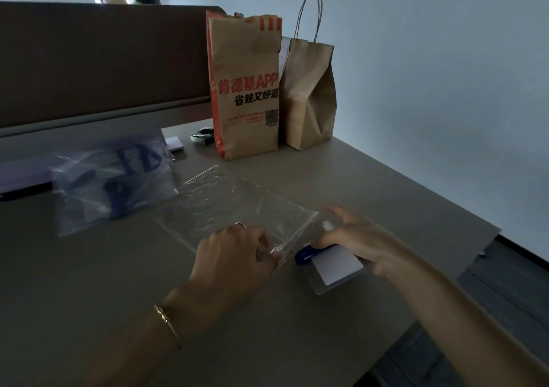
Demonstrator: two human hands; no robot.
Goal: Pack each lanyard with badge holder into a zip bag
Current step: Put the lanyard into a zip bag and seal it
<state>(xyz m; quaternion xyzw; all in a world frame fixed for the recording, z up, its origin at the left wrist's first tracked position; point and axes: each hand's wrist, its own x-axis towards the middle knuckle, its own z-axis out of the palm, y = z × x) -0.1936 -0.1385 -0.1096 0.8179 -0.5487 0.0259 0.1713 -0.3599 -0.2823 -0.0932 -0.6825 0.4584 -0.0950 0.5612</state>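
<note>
Two hands work on a grey desk (326, 342): left (234, 256) pinches the zip bag (231, 205), right (353, 238) grips the badge holder (335, 265).

The left hand (234, 256) pinches the near corner of a clear zip bag (234, 205) lying flat on the table (371, 184). Just right of it, the right hand (356, 241) grips a badge holder (338, 266) with a blue clip at the bag's mouth. Beyond the left hand lies a filled plastic bag (113, 184); farther back stand two paper bags (246, 89).
</note>
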